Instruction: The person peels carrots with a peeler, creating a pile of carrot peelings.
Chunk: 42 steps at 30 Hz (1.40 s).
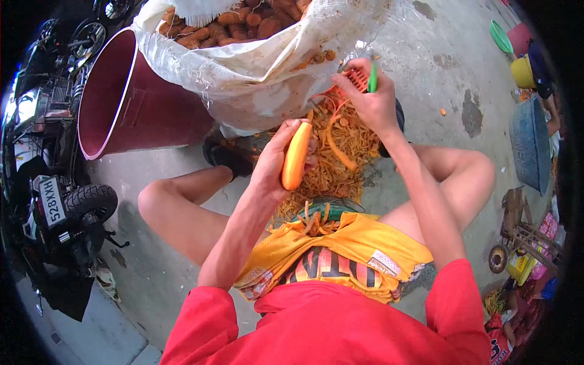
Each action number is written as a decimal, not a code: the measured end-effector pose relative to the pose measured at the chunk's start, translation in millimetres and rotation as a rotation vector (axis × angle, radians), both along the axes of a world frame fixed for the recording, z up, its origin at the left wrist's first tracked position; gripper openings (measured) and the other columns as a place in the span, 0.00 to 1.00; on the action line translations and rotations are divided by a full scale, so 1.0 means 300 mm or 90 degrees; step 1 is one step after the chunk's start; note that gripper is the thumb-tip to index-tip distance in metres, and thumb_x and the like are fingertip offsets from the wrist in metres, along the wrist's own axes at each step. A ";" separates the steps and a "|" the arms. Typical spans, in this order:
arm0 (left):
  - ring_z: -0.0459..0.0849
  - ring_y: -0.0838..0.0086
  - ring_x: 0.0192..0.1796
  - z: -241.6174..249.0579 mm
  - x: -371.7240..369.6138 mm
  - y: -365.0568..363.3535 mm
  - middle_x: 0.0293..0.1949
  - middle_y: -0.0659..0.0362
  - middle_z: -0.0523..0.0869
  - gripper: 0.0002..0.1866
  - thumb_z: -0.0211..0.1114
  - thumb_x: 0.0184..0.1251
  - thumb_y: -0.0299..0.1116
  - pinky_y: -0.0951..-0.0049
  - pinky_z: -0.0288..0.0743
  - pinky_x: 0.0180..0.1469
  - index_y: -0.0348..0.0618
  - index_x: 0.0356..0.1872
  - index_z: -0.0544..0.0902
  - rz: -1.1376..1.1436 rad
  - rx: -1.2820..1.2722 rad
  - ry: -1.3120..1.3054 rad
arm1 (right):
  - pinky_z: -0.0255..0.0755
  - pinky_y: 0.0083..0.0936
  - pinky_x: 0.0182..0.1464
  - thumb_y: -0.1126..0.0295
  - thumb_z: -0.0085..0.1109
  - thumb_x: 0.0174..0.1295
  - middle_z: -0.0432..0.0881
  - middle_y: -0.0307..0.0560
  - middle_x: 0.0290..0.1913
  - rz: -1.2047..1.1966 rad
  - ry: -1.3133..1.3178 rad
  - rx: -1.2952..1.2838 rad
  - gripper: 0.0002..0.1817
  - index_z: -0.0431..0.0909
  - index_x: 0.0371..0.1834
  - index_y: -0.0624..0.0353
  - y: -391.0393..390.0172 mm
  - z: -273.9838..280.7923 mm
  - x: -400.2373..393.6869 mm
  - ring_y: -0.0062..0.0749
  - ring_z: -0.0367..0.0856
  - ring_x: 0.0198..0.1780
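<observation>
A peeled orange carrot (295, 157) is gripped in my left hand (272, 159), held upright over a heap of peelings (328, 176). Up and to the right, my right hand (372, 100) is closed around a peeler with a green part (372, 78) and an orange-red slotted part (354, 79). A long curl of peel (336, 143) hangs below the peeler, apart from the carrot. More peel strips (317, 222) lie on the yellow shorts at my lap. The peeler's blade is too small to make out.
Just ahead stands a white sack (261, 79) full of unpeeled carrots (243, 23). A maroon tub (140, 115) lies to its left. Motorcycles (91, 201) are at the far left. At the right are a blue-grey basin (529, 146), a small cart (529, 237) and part of another person.
</observation>
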State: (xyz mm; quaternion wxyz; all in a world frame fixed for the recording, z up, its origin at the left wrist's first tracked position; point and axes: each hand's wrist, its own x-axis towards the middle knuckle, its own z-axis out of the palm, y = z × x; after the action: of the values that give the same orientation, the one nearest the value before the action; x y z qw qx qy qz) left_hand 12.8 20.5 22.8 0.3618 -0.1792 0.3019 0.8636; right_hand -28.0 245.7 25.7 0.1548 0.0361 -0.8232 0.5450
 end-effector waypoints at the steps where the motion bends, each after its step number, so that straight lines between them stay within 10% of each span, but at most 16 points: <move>1: 0.84 0.76 0.34 -0.021 -0.009 -0.006 0.39 0.62 0.83 0.14 0.56 0.84 0.43 0.71 0.84 0.37 0.45 0.56 0.80 -0.010 0.035 -0.015 | 0.77 0.22 0.36 0.70 0.76 0.64 0.86 0.37 0.32 0.012 0.022 -0.069 0.11 0.80 0.41 0.57 -0.014 -0.002 0.010 0.18 0.83 0.33; 4: 0.85 0.76 0.34 0.057 -0.017 0.022 0.40 0.62 0.84 0.12 0.57 0.83 0.41 0.71 0.84 0.37 0.47 0.55 0.80 0.013 -0.014 -0.054 | 0.78 0.22 0.36 0.69 0.77 0.63 0.88 0.39 0.35 0.099 0.053 -0.223 0.11 0.82 0.39 0.57 -0.117 0.076 0.097 0.20 0.86 0.33; 6: 0.85 0.76 0.35 0.072 -0.018 0.032 0.41 0.62 0.84 0.11 0.58 0.83 0.40 0.72 0.85 0.37 0.47 0.55 0.80 0.034 -0.097 -0.082 | 0.78 0.22 0.37 0.69 0.78 0.62 0.88 0.37 0.36 0.284 0.194 -0.039 0.13 0.82 0.42 0.58 -0.120 0.094 0.115 0.21 0.86 0.33; 12: 0.85 0.78 0.34 0.018 0.004 0.021 0.42 0.63 0.85 0.12 0.59 0.83 0.43 0.75 0.84 0.34 0.51 0.57 0.78 0.023 0.002 -0.016 | 0.76 0.22 0.41 0.73 0.74 0.65 0.84 0.36 0.35 0.004 -0.015 -0.147 0.10 0.80 0.41 0.60 -0.014 0.007 -0.021 0.21 0.81 0.36; 18: 0.91 0.68 0.44 0.009 0.003 0.030 0.45 0.59 0.86 0.16 0.56 0.84 0.44 0.62 0.92 0.44 0.46 0.62 0.78 0.078 -0.061 -0.077 | 0.79 0.25 0.41 0.68 0.78 0.61 0.89 0.39 0.39 0.279 0.124 -0.065 0.14 0.84 0.47 0.58 -0.085 0.053 0.086 0.20 0.85 0.39; 24: 0.72 0.77 0.23 0.052 -0.034 0.034 0.35 0.64 0.78 0.16 0.58 0.84 0.44 0.76 0.68 0.24 0.45 0.59 0.80 0.096 0.057 -0.150 | 0.79 0.24 0.42 0.67 0.78 0.62 0.89 0.38 0.38 0.034 -0.006 -0.237 0.13 0.83 0.45 0.58 -0.056 0.026 0.030 0.20 0.86 0.39; 27: 0.75 0.77 0.27 0.081 -0.034 0.045 0.32 0.65 0.78 0.16 0.59 0.83 0.45 0.73 0.73 0.28 0.45 0.58 0.80 0.044 -0.004 -0.116 | 0.80 0.22 0.39 0.68 0.76 0.64 0.90 0.38 0.35 0.247 0.199 -0.025 0.11 0.81 0.39 0.58 -0.124 0.089 0.107 0.18 0.87 0.37; 34: 0.90 0.73 0.45 -0.046 -0.009 -0.002 0.48 0.59 0.87 0.12 0.57 0.84 0.40 0.66 0.89 0.43 0.48 0.59 0.79 -0.004 0.201 -0.037 | 0.78 0.21 0.37 0.68 0.75 0.65 0.87 0.36 0.33 0.049 0.047 -0.128 0.11 0.81 0.44 0.55 -0.007 0.009 0.012 0.17 0.85 0.36; 38: 0.89 0.75 0.44 0.054 -0.006 0.027 0.47 0.60 0.87 0.13 0.56 0.85 0.43 0.74 0.90 0.40 0.49 0.58 0.79 0.010 -0.024 -0.043 | 0.78 0.20 0.38 0.68 0.78 0.62 0.87 0.35 0.35 0.297 0.190 -0.007 0.13 0.81 0.41 0.57 -0.103 0.106 0.106 0.17 0.84 0.36; 42: 0.83 0.78 0.36 -0.007 0.004 0.000 0.44 0.62 0.85 0.13 0.56 0.85 0.44 0.71 0.82 0.35 0.50 0.57 0.79 -0.024 -0.001 0.006 | 0.76 0.23 0.38 0.66 0.79 0.62 0.85 0.35 0.31 0.016 0.025 -0.140 0.12 0.85 0.41 0.58 -0.012 -0.001 -0.004 0.17 0.80 0.33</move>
State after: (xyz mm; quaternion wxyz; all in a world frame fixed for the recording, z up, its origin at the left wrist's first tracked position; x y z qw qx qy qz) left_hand 13.9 20.5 20.6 0.3766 -0.1697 0.3077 0.8572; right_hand -29.2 242.0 25.3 0.1671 0.0402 -0.7548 0.6331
